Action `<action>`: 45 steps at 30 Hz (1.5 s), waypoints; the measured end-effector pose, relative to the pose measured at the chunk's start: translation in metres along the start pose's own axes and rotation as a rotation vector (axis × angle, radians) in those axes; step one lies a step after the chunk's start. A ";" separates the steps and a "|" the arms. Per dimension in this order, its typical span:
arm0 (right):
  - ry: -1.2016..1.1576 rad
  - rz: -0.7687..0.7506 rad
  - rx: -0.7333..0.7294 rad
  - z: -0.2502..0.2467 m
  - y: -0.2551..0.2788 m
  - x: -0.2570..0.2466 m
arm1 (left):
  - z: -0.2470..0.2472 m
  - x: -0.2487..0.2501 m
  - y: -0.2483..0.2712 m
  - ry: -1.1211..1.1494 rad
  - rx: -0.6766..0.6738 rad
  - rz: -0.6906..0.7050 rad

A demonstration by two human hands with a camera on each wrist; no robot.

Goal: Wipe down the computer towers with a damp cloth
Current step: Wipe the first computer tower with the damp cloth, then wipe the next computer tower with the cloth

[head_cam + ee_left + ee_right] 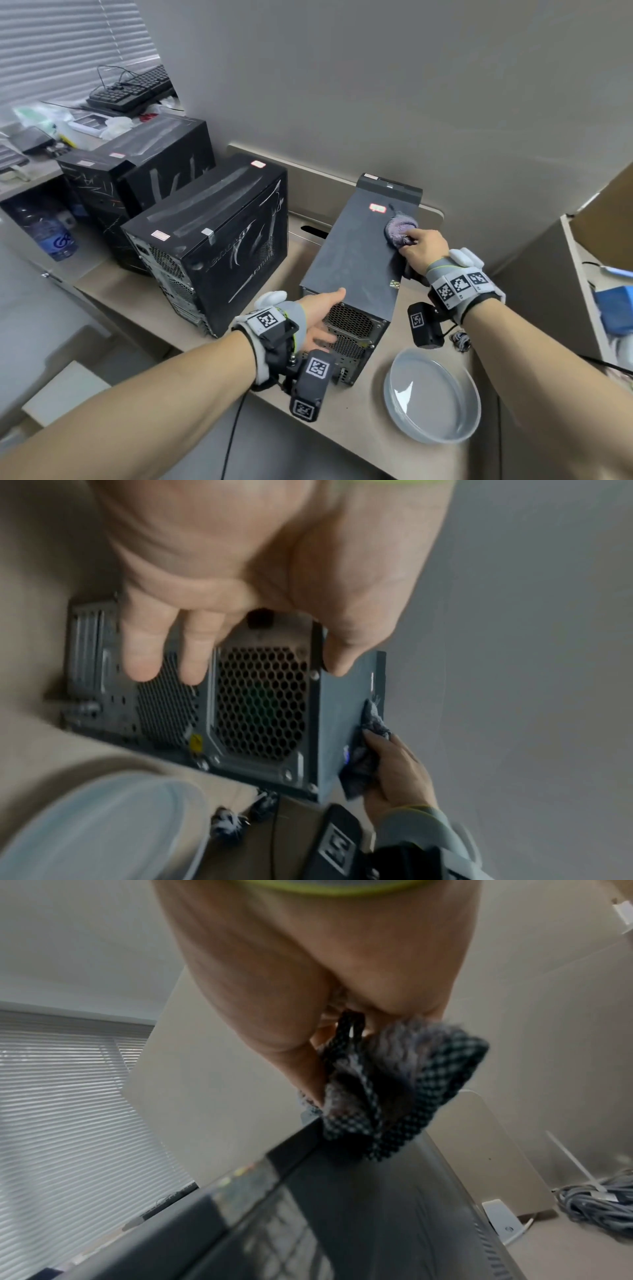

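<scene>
A slim dark grey tower (356, 253) stands on the beige desk, its vented rear panel (260, 704) facing me. My right hand (423, 248) grips a bunched grey cloth (399, 231) and presses it on the tower's top near the far right edge; the right wrist view shows the cloth (394, 1096) wadded under the fingers. My left hand (323, 315) holds the tower's near end, thumb on the top edge, fingers (143, 653) lying straight over the rear grille. Two black towers (226, 240) (144, 171) stand to the left.
A shallow grey bowl (433, 394) of water sits at the desk's near right edge. A keyboard (133, 89) and clutter lie at the back left. A wall runs close behind the tower. A water bottle (54, 236) stands lower left. Grey cables (599, 1202) coil on the right.
</scene>
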State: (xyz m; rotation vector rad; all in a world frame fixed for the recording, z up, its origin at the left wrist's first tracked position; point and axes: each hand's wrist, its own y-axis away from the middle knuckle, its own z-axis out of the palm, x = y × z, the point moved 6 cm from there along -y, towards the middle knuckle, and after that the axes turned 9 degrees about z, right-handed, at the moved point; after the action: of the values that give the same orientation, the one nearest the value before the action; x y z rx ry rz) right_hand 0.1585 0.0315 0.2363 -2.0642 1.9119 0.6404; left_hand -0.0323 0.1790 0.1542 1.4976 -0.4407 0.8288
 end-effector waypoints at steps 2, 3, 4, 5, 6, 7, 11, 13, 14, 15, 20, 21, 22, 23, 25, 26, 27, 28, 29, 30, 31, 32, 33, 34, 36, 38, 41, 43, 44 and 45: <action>0.018 0.003 -0.010 -0.003 0.009 0.003 | -0.019 -0.002 0.000 -0.170 0.056 0.029; 0.026 -0.002 -0.013 -0.004 0.013 0.004 | -0.029 0.001 -0.001 -0.232 0.108 0.054; 0.030 -0.009 -0.014 -0.004 0.018 0.004 | -0.038 0.005 -0.001 -0.280 0.162 0.078; 0.034 -0.015 -0.018 -0.004 0.023 0.005 | -0.045 0.011 -0.001 -0.318 0.218 0.100; 0.037 -0.024 -0.020 -0.005 0.028 0.004 | -0.051 0.017 -0.003 -0.351 0.270 0.127; 0.034 -0.026 -0.017 -0.005 0.031 0.003 | -0.055 0.025 -0.004 -0.367 0.304 0.162; 0.038 -0.060 0.007 -0.006 0.045 -0.002 | -0.051 0.040 -0.017 -0.259 0.234 0.234; 0.081 -0.065 -0.033 -0.003 0.054 -0.005 | -0.048 0.039 -0.025 -0.222 0.228 0.257; 0.108 -0.071 -0.043 -0.002 0.057 -0.007 | -0.045 0.038 -0.027 -0.221 0.232 0.265; 0.147 -0.077 -0.047 -0.001 0.061 -0.007 | -0.041 0.037 -0.028 -0.223 0.228 0.272; 0.320 -0.110 -0.014 -0.008 0.067 0.006 | 0.000 0.024 -0.030 -0.209 0.129 0.267; 0.309 -0.102 -0.019 -0.010 0.066 0.010 | 0.006 0.023 -0.029 -0.209 0.117 0.272; 0.293 -0.094 -0.023 -0.013 0.066 0.015 | 0.011 0.022 -0.029 -0.215 0.113 0.276; 0.280 -0.085 -0.026 -0.016 0.066 0.018 | 0.014 0.021 -0.029 -0.229 0.115 0.284; 0.247 -0.079 -0.024 -0.020 0.069 0.023 | 0.017 0.020 -0.028 -0.265 0.128 0.299; 0.236 -0.083 -0.021 -0.021 0.071 0.024 | 0.017 0.020 -0.026 -0.288 0.137 0.312; 0.227 -0.085 -0.022 -0.021 0.073 0.024 | 0.017 0.020 -0.025 -0.312 0.145 0.325; 0.211 -0.089 -0.019 -0.021 0.076 0.024 | 0.016 0.019 -0.024 -0.334 0.154 0.334; 0.187 -0.092 -0.011 -0.021 0.079 0.022 | 0.015 0.019 -0.022 -0.358 0.163 0.344; 0.153 -0.094 0.003 -0.023 0.083 0.020 | 0.014 0.019 -0.020 -0.387 0.172 0.360; 0.116 -0.098 0.016 -0.025 0.088 0.016 | 0.011 0.018 -0.017 -0.414 0.178 0.374; 0.078 -0.112 0.024 -0.025 0.093 0.010 | 0.008 0.017 -0.015 -0.435 0.178 0.382; 0.045 -0.130 0.027 -0.027 0.097 0.004 | 0.006 0.015 -0.013 -0.448 0.174 0.384; 0.016 -0.155 0.028 -0.028 0.101 -0.004 | 0.002 0.014 -0.013 -0.454 0.171 0.385; -0.051 -0.202 0.019 -0.023 0.108 -0.026 | -0.018 0.014 -0.006 -0.496 0.208 0.428; -0.109 -0.241 -0.004 -0.010 0.115 -0.056 | -0.058 0.023 0.007 -0.698 0.360 0.528; -0.139 -0.277 -0.022 0.012 0.127 -0.099 | -0.119 0.041 0.037 -0.981 0.539 0.583; -0.157 -0.289 -0.032 0.027 0.133 -0.123 | -0.153 0.051 0.055 -1.039 0.596 0.598; -0.167 -0.296 -0.038 0.034 0.137 -0.135 | -0.171 0.054 0.063 -1.047 0.628 0.601; -0.179 -0.305 -0.045 0.043 0.139 -0.148 | -0.191 0.056 0.071 -1.050 0.660 0.612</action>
State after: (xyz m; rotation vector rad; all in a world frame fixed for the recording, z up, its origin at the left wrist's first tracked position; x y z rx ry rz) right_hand 0.0092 0.1669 0.2850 -2.1818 1.4602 0.7686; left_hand -0.0891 0.3675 0.2308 2.4289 -1.5724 0.5926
